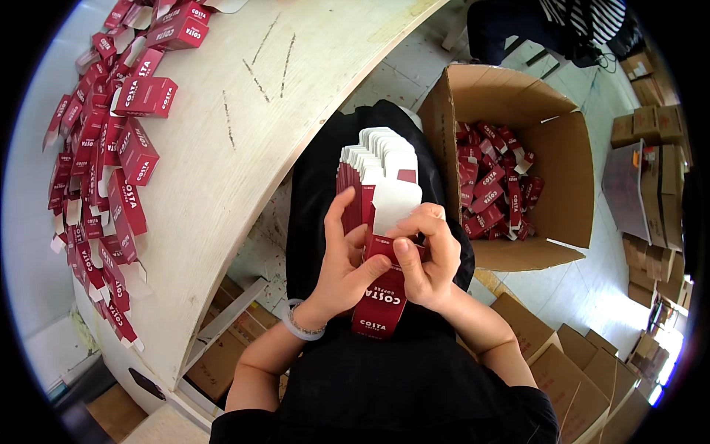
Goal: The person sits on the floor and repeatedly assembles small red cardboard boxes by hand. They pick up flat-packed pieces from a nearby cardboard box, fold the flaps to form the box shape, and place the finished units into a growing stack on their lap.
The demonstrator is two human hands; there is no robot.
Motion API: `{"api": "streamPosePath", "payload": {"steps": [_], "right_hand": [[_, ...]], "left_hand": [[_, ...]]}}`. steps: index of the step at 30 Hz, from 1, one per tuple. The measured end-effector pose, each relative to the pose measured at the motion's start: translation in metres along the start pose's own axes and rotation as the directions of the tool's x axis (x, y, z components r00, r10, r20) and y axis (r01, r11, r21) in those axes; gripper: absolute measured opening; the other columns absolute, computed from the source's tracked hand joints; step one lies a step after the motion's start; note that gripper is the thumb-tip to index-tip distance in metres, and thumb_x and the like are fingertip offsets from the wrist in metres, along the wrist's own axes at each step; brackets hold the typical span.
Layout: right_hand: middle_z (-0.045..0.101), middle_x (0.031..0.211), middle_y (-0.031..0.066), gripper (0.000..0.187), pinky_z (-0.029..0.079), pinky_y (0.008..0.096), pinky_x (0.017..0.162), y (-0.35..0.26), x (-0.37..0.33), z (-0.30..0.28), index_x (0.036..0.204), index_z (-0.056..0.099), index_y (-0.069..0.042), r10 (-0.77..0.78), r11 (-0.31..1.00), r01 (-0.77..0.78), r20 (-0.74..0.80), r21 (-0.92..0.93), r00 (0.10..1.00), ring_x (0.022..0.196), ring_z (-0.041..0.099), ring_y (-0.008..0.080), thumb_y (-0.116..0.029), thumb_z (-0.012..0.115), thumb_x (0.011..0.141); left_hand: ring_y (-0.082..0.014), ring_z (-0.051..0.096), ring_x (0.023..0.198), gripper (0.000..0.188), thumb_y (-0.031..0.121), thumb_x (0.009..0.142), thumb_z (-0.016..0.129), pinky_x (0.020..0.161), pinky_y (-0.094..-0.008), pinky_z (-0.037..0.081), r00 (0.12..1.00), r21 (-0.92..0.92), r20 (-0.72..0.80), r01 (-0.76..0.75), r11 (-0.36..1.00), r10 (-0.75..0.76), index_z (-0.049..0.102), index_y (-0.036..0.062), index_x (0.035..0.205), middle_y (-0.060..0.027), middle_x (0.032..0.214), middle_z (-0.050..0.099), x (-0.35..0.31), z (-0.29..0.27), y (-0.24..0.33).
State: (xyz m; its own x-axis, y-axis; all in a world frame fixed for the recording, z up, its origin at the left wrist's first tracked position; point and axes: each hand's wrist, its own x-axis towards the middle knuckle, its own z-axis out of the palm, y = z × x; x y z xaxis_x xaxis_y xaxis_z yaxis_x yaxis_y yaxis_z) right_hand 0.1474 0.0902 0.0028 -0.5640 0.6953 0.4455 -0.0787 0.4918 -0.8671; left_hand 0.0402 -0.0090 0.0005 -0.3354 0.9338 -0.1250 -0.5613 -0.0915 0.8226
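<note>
Over my lap I hold a small red carton [379, 305] with white lettering; its white flap stands up at the far end. My left hand [342, 260] grips the carton's left side, thumb across its front. From the right, my right hand [427, 257] closes on the same carton, its thumb on the front and its fingers bent by the base of the flap. Just beyond my hands, a stack of flat, unfolded red cartons [379, 154] with white flaps rests on my black-clad lap. The fingertips behind the carton are partly hidden.
At left, a pale table [244, 126] carries a long heap of folded red cartons [137, 152]. A large open cardboard box [566, 177] at right contains many more. More brown boxes [577, 388] stand at lower right. A person in striped clothing [588, 18] is at the top right.
</note>
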Motion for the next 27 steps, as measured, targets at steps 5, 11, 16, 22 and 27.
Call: {"api": "streamPosePath", "payload": {"steps": [5, 11, 16, 22, 27], "right_hand": [[0.06, 0.067, 0.0054, 0.012, 0.042, 0.0347, 0.071, 0.007, -0.005, 0.004, 0.093, 0.059, 0.0, -0.075, 0.99, 0.072, -0.015, -0.122, 0.997, 0.058, 0.053, 0.0208, 0.001, 0.063, 0.082], [0.063, 0.096, 0.0153, 0.024, 0.047, 0.0368, 0.083, 0.007, 0.025, -0.005, 0.104, 0.057, 0.005, 0.005, 0.987, 0.046, -0.311, 0.156, 0.95, 0.09, 0.059, 0.0266, -0.015, 0.051, 0.092], [0.063, 0.117, 0.0261, 0.07, 0.045, 0.0435, 0.1, -0.001, 0.044, -0.03, 0.116, 0.057, 0.014, 0.565, 0.34, -0.721, 0.483, 0.603, 0.67, 0.113, 0.06, 0.0339, -0.048, 0.026, 0.103], [0.068, 0.112, 0.0171, 0.027, 0.048, 0.0347, 0.094, -0.021, 0.045, -0.044, 0.112, 0.067, 0.004, 0.21, 0.912, -0.312, 0.349, 0.266, 0.913, 0.11, 0.063, 0.0269, -0.015, 0.06, 0.094], [0.067, 0.114, 0.018, 0.025, 0.049, 0.0354, 0.094, -0.017, 0.041, -0.043, 0.112, 0.067, 0.004, 0.198, 0.941, -0.28, 0.36, 0.191, 0.912, 0.111, 0.063, 0.0283, -0.004, 0.062, 0.088]], "left_hand": [[-0.0138, 0.055, 0.107, 0.052, 0.017, 0.096, 0.06, 0.094, -0.0284, 0.043, 0.995, 0.333, 0.079, 0.031, 0.942, -0.061, 0.032, 0.0041, 0.138, -0.01, 0.117, 0.057, -0.01, -0.012, -0.002], [-0.0117, 0.058, 0.091, 0.049, 0.018, 0.092, 0.066, 0.081, -0.0253, 0.048, 0.998, 0.422, 0.059, -0.056, 0.905, 0.034, 0.038, 0.0033, 0.13, -0.007, 0.104, 0.059, -0.018, -0.014, 0.001], [-0.0209, 0.067, 0.081, 0.054, 0.027, 0.074, 0.083, 0.071, -0.0293, 0.053, 0.879, 0.756, 0.325, -0.463, 0.462, 0.349, 0.054, 0.0032, 0.113, -0.0113, 0.097, 0.065, 0.016, -0.01, 0.035], [-0.0274, 0.069, 0.085, 0.064, 0.03, 0.067, 0.087, 0.072, -0.0314, 0.055, 0.904, 0.748, 0.256, -0.409, 0.523, 0.342, 0.053, 0.0016, 0.113, -0.014, 0.101, 0.065, 0.015, -0.013, 0.032], [-0.0243, 0.069, 0.087, 0.075, 0.033, 0.069, 0.086, 0.073, -0.0313, 0.055, 0.921, 0.736, 0.238, -0.378, 0.561, 0.309, 0.041, 0.0003, 0.121, -0.0162, 0.099, 0.065, 0.015, -0.012, 0.029]]}}
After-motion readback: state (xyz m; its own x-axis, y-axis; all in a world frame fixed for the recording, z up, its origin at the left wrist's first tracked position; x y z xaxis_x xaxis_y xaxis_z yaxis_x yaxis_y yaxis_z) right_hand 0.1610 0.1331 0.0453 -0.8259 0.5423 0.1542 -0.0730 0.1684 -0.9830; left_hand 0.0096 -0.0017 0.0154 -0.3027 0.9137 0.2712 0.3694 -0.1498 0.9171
